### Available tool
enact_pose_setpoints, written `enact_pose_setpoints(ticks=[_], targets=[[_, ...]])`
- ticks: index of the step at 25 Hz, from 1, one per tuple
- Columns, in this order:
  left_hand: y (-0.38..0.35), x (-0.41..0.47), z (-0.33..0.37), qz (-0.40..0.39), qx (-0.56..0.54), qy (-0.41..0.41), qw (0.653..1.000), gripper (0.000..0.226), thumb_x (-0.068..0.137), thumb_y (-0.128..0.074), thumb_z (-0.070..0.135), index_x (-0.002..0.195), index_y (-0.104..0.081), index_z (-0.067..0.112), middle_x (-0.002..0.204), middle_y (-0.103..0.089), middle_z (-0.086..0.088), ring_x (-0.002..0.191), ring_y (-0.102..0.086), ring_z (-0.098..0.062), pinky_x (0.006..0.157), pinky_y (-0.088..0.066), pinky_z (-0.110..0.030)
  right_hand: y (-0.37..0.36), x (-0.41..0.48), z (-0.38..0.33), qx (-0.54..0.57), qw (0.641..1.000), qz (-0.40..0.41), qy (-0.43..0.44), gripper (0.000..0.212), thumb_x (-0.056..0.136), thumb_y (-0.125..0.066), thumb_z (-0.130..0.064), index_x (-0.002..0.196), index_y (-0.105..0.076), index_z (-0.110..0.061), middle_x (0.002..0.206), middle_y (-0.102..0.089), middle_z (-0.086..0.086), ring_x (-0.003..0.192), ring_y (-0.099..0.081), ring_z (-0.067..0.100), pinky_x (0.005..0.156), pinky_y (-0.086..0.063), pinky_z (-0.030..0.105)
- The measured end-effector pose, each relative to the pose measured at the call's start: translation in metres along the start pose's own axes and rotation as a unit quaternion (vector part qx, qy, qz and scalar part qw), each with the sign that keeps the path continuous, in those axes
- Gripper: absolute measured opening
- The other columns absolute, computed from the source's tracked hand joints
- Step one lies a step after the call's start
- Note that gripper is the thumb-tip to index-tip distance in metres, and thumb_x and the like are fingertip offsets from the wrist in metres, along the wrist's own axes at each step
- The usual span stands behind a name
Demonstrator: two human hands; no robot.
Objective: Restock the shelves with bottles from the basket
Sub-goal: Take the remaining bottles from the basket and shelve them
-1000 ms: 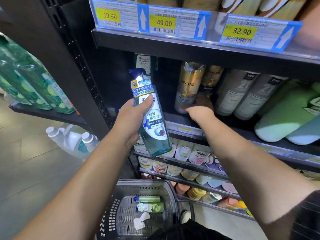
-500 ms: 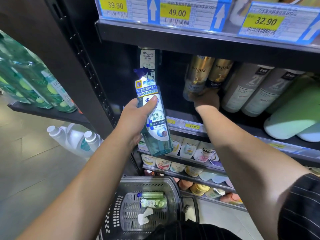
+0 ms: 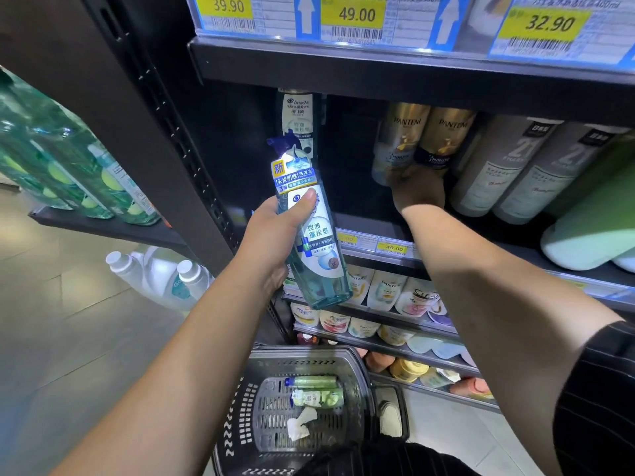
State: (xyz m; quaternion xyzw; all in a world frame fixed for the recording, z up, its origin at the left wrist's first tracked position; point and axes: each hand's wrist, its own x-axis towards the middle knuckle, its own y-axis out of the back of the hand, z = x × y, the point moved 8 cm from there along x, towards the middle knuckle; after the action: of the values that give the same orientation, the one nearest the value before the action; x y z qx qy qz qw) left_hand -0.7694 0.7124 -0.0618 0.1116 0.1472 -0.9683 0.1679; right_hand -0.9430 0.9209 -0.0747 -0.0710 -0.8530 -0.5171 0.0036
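My left hand (image 3: 275,237) grips a tall teal shampoo bottle (image 3: 314,242) with a blue cap, held upright in front of the dark shelf bay. A matching bottle (image 3: 298,123) stands far back in that bay. My right hand (image 3: 417,192) reaches deep into the shelf and holds the base of two gold Pantene bottles (image 3: 422,146); how its fingers lie is lost in shadow. Below me the grey plastic basket (image 3: 357,376) contains two green bottles (image 3: 314,389) lying flat and a scrap of white paper.
Grey and pale green bottles (image 3: 522,166) lean on the shelf to the right. Price tags (image 3: 357,15) line the shelf edge above. Lower shelves carry pouches and jars (image 3: 385,290). Green bottles (image 3: 68,159) and white jugs (image 3: 154,273) stand on the left, over tiled floor.
My right hand has pushed further back into the shelf with the gold bottles. My left hand keeps the teal bottle in about the same place. The view has tilted down slightly.
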Motion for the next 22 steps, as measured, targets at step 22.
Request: enact_pose_setpoints(ticks=[22], targets=[[-0.01, 0.003, 0.047, -0.051, -0.1, -0.1, 0.989, 0.016, 0.097, -0.058, 0.02, 0.112, -0.055, 0.018, 0.116, -0.065, -0.005, 0.101, -0.067, -0.02, 0.084, -0.056, -0.039, 0.042, -0.109, -0.097, 0.148, 0.933, -0.233, 0.232, 0.058, 0.07, -0.084, -0.024, 0.121, -0.058, -0.02, 0.108, -0.067, 0.0, 0.096, -0.063, 0.017, 0.092, -0.05, 0.038]])
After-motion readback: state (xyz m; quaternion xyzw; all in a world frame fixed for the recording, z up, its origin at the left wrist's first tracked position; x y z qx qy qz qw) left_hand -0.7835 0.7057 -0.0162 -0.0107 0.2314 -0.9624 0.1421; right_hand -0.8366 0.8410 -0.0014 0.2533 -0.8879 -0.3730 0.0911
